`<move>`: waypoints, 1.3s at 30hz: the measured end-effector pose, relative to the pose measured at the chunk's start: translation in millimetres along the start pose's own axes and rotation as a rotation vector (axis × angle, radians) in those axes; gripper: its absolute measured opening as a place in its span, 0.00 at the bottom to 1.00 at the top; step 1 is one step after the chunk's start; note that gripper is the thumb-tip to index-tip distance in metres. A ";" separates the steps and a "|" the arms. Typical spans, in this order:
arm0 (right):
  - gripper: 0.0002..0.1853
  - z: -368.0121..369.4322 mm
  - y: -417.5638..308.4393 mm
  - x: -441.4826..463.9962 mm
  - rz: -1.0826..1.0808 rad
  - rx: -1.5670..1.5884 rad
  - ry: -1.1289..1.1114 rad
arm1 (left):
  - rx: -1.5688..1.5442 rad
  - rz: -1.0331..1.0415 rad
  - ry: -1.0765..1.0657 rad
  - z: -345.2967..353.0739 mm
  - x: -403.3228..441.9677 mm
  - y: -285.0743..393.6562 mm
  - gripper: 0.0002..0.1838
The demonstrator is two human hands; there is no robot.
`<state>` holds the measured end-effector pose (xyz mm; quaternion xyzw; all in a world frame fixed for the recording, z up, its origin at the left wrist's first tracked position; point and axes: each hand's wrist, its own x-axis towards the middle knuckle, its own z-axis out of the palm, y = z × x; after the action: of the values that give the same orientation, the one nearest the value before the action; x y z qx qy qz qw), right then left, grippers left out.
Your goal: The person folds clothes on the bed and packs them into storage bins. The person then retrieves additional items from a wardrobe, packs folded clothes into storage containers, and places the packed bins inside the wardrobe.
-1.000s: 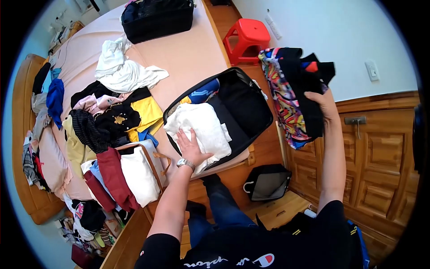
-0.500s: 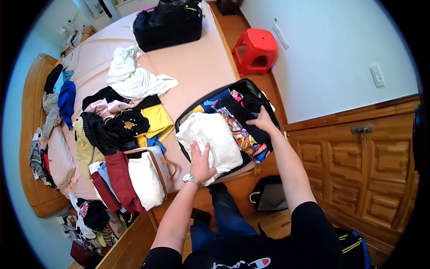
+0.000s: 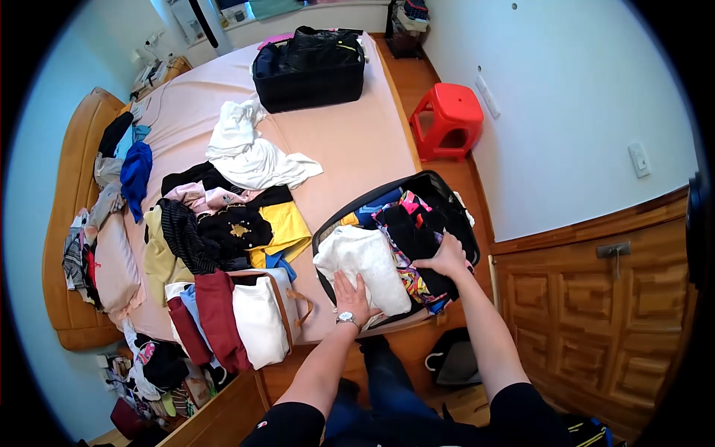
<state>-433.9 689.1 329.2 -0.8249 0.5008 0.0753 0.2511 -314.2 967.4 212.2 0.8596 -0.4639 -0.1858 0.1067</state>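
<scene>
An open black suitcase (image 3: 320,232) lies at the near edge of the bed, packed with clothes. My left hand (image 3: 353,296) rests flat, fingers spread, on a folded white garment (image 3: 372,261) in its left part. A watch circles that wrist. On the suitcase's right side, my right hand (image 3: 447,259) grips a black garment (image 3: 411,237), with the cloth between thumb and fingers; some fingertips are hidden. Brightly patterned clothing (image 3: 417,287) lies beside and partly under the black cloth. Blue clothing (image 3: 376,210) shows at the suitcase's far end.
Left of the suitcase stands a box (image 3: 287,298) of upright folded clothes. Behind it are a loose pile with a yellow garment (image 3: 287,227) and a crumpled white cloth (image 3: 257,160). A black bin (image 3: 309,86) sits farther back. A red stool (image 3: 450,123) stands by the wall.
The view has tilted, so the scene sits lower and farther right. My right hand has come nearer to me within the suitcase, and the black garment is more bunched. My left hand stays on the white garment.
</scene>
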 end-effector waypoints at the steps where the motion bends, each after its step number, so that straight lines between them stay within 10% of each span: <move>1: 0.66 -4.9 -4.9 2.4 0.045 0.001 -0.008 | -0.004 -0.003 -0.013 4.9 -2.6 -1.3 0.75; 9: 0.53 -2.9 16.9 10.0 0.019 0.182 0.130 | 0.051 0.027 -0.185 -90.9 -2.5 25.1 0.62; 12: 0.43 -22.2 7.1 -42.9 0.152 0.354 0.233 | 0.105 0.320 0.145 -61.0 -40.5 -4.6 0.37; 16: 0.33 -0.5 3.3 -147.7 0.190 0.622 0.682 | 0.035 0.580 -0.135 -73.6 -61.6 8.0 0.15; 24: 0.39 25.5 32.2 -274.6 0.193 1.025 0.479 | 0.593 0.617 -0.377 -4.9 -7.6 -28.2 0.09; 26: 0.44 60.0 61.0 -294.1 0.217 1.150 0.365 | 0.244 0.358 -0.579 -7.4 8.9 5.4 0.13; 39: 0.34 7.5 96.8 -383.5 0.381 1.658 0.368 | 0.379 0.450 -0.323 -48.8 -88.5 7.4 0.32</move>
<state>-703.4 959.0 433.9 -0.2774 0.5562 -0.4076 0.6690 -343.6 1038.0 278.6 0.6998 -0.6791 -0.2017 -0.0915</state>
